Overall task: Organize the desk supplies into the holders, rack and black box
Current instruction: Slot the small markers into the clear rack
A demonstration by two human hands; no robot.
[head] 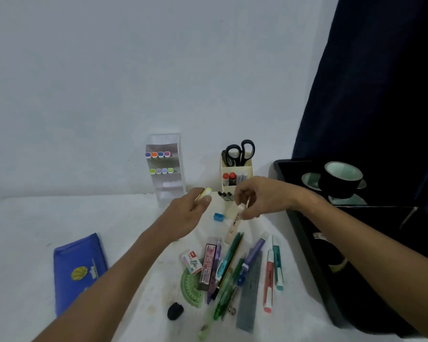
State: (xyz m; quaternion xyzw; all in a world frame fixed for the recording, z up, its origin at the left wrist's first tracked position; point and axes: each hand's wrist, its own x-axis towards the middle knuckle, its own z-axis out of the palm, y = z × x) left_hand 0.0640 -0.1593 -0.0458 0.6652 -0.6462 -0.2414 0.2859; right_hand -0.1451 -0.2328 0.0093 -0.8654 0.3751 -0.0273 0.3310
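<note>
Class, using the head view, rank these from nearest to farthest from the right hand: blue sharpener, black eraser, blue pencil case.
From the right hand:
1. Blue sharpener, just lower left of it.
2. Black eraser, near the table's front.
3. Blue pencil case, far left.

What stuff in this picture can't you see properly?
Head view only:
- Black box: its right side is cut off by the picture's edge, and the right arm covers part of its inside.
- Staple box: print too small to read.
- Yellow-capped thing in the left hand: mostly hidden by fingers.
- Pile of pens: overlapping, lower ones covered.

arms: two, bare to elbow | sleeves: none visible | jewellery: none
</note>
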